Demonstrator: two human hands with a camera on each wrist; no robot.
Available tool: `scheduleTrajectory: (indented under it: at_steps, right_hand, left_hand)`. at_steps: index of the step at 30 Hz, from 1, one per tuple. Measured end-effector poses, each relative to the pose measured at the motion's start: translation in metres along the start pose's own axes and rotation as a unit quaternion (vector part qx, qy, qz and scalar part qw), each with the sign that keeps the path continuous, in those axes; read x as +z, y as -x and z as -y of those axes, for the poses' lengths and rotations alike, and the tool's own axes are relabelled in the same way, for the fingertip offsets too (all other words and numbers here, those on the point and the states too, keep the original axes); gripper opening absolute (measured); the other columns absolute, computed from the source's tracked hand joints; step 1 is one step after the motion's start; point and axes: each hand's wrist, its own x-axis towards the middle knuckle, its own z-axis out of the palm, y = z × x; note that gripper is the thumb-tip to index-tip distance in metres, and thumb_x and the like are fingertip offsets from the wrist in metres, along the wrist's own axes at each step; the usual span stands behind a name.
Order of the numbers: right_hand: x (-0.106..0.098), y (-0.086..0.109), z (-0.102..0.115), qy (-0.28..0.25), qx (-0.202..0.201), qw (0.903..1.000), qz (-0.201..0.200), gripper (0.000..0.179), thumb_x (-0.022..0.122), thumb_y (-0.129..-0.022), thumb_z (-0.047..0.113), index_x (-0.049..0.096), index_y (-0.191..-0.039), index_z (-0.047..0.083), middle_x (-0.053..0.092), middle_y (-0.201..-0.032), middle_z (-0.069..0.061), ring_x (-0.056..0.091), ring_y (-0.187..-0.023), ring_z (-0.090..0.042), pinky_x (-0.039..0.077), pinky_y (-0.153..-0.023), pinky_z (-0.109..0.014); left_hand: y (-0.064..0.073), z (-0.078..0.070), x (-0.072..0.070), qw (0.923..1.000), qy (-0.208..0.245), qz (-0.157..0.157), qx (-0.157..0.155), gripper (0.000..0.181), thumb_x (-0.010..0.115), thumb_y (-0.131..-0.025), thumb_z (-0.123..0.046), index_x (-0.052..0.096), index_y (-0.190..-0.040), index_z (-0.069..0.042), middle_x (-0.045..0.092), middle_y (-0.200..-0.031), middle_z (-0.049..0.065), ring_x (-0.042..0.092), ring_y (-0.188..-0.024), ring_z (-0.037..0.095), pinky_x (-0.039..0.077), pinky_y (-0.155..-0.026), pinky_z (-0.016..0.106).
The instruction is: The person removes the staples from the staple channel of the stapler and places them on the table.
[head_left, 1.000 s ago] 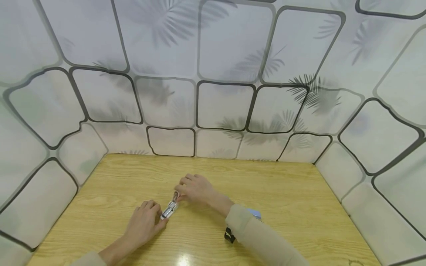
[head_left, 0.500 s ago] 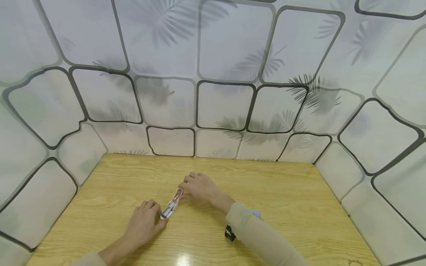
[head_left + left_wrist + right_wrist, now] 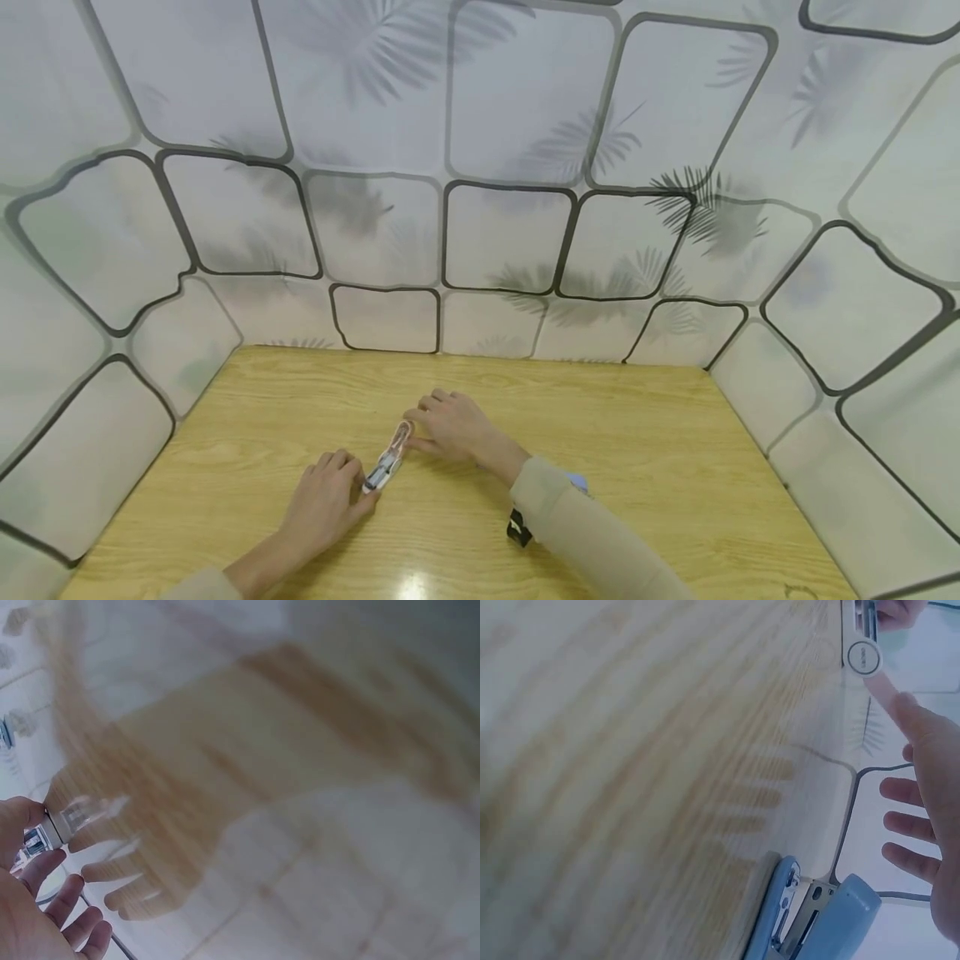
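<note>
A slim white-and-clear device point(image 3: 387, 465) with a metallic middle and a rounded far end lies slanted between the two hands in the head view. My left hand point(image 3: 322, 502) pinches its near end between thumb and fingers; the left wrist view has this grip at its left edge. Around the far end, my right hand point(image 3: 450, 425) holds thumb and index finger apart, their tips right at the rim. In the right wrist view the round end cap point(image 3: 863, 657) shows a small ring mark, and the other right fingers point(image 3: 907, 825) are loosely spread.
A blue stapler point(image 3: 840, 922) stands on the wooden table point(image 3: 637, 433), mostly hidden by the right sleeve in the head view. A small black object point(image 3: 517, 529) lies by that forearm. Patterned fabric walls point(image 3: 495, 242) enclose the table's back and sides.
My right hand has moved slightly away and to the right, and its thumb and index finger have spread around the far end. The device's far part now extends further out. My left hand stays put.
</note>
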Motion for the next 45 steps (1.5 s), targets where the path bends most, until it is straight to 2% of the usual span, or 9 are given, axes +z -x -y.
scheduleTrajectory:
  at_steps: [4, 8, 14, 17, 21, 31, 35, 41, 45]
  right_hand:
    - [-0.004, 0.008, 0.003, -0.062, 0.049, 0.9965, -0.024, 0.052, 0.056, -0.103, 0.061, 0.066, -0.139, 0.025, 0.073, -0.129, 0.004, 0.067, -0.119, -0.015, 0.059, -0.096, -0.03]
    - [-0.006, 0.017, 0.009, -0.112, 0.091, 0.9882, -0.051, 0.045, 0.062, -0.102, 0.056, 0.07, -0.133, 0.025, 0.076, -0.123, 0.006, 0.07, -0.11, -0.013, 0.059, -0.084, -0.025]
    - [-0.015, 0.029, 0.023, -0.22, 0.123, 0.9657, -0.064, 0.032, 0.069, -0.101, 0.044, 0.076, -0.121, 0.02, 0.08, -0.11, 0.004, 0.074, -0.095, -0.012, 0.054, -0.07, -0.016]
    - [-0.02, 0.03, 0.032, -0.305, 0.148, 0.939, -0.06, 0.026, 0.073, -0.1, 0.038, 0.078, -0.116, 0.018, 0.081, -0.104, 0.003, 0.073, -0.089, -0.008, 0.053, -0.071, -0.016]
    - [-0.018, 0.03, 0.043, -0.413, 0.173, 0.892, -0.062, 0.019, 0.075, -0.098, 0.031, 0.08, -0.11, 0.016, 0.081, -0.097, 0.003, 0.066, -0.078, 0.001, 0.052, -0.068, -0.014]
    - [-0.004, 0.022, 0.063, -0.552, 0.212, 0.8037, -0.065, 0.012, 0.078, -0.096, 0.019, 0.082, -0.1, 0.009, 0.079, -0.089, 0.0, 0.06, -0.069, 0.003, 0.051, -0.061, -0.017]
    - [0.001, 0.018, 0.071, -0.556, 0.218, 0.7997, -0.059, 0.012, 0.078, -0.096, 0.018, 0.082, -0.101, 0.008, 0.079, -0.089, 0.0, 0.058, -0.066, 0.003, 0.048, -0.056, -0.017]
    - [0.003, 0.013, 0.082, -0.529, 0.229, 0.8156, -0.052, 0.01, 0.08, -0.093, 0.018, 0.082, -0.098, 0.009, 0.078, -0.085, 0.003, 0.055, -0.064, 0.005, 0.045, -0.055, -0.016]
    - [0.0, 0.011, 0.085, -0.521, 0.24, 0.8181, -0.048, 0.01, 0.08, -0.093, 0.017, 0.082, -0.097, 0.009, 0.078, -0.082, 0.004, 0.055, -0.06, 0.004, 0.043, -0.051, -0.016]
  left_hand:
    - [0.0, -0.001, 0.0, 1.0, 0.001, -0.003, 0.002, 0.027, 0.091, -0.079, -0.03, 0.069, -0.082, -0.015, 0.065, -0.089, 0.003, 0.062, -0.084, 0.019, 0.052, -0.069, 0.033]
    - [0.0, -0.001, 0.0, 1.0, 0.001, -0.006, 0.002, 0.028, 0.091, -0.079, -0.03, 0.069, -0.082, -0.015, 0.066, -0.09, 0.004, 0.064, -0.085, 0.022, 0.053, -0.07, 0.035]
    - [0.0, -0.001, 0.0, 1.0, 0.003, -0.008, 0.004, 0.028, 0.092, -0.078, -0.029, 0.068, -0.081, -0.015, 0.066, -0.089, 0.003, 0.063, -0.084, 0.021, 0.051, -0.068, 0.034]
    - [-0.001, -0.001, 0.0, 0.9999, 0.003, -0.008, 0.009, 0.029, 0.092, -0.079, -0.03, 0.067, -0.081, -0.015, 0.064, -0.087, 0.002, 0.061, -0.082, 0.019, 0.05, -0.067, 0.032]
    - [-0.001, 0.0, 0.0, 0.9999, 0.004, -0.011, 0.011, 0.029, 0.092, -0.079, -0.03, 0.066, -0.08, -0.016, 0.063, -0.085, 0.0, 0.059, -0.08, 0.016, 0.048, -0.065, 0.029]
    - [0.0, -0.001, 0.0, 0.9999, 0.003, -0.011, 0.01, 0.029, 0.091, -0.08, -0.03, 0.065, -0.079, -0.017, 0.061, -0.085, -0.001, 0.058, -0.08, 0.015, 0.045, -0.065, 0.027]
    - [0.001, 0.0, 0.001, 0.9998, 0.003, -0.013, 0.012, 0.029, 0.091, -0.079, -0.029, 0.065, -0.08, -0.016, 0.062, -0.086, -0.001, 0.059, -0.08, 0.016, 0.046, -0.064, 0.026]
    - [0.001, 0.0, 0.002, 0.9998, 0.0, -0.016, 0.012, 0.028, 0.09, -0.081, -0.029, 0.065, -0.08, -0.016, 0.065, -0.088, 0.002, 0.062, -0.082, 0.018, 0.048, -0.065, 0.027]
    - [0.001, 0.0, 0.002, 0.9998, 0.0, -0.017, 0.014, 0.028, 0.089, -0.082, -0.03, 0.065, -0.08, -0.016, 0.065, -0.088, 0.002, 0.062, -0.082, 0.018, 0.049, -0.064, 0.028]
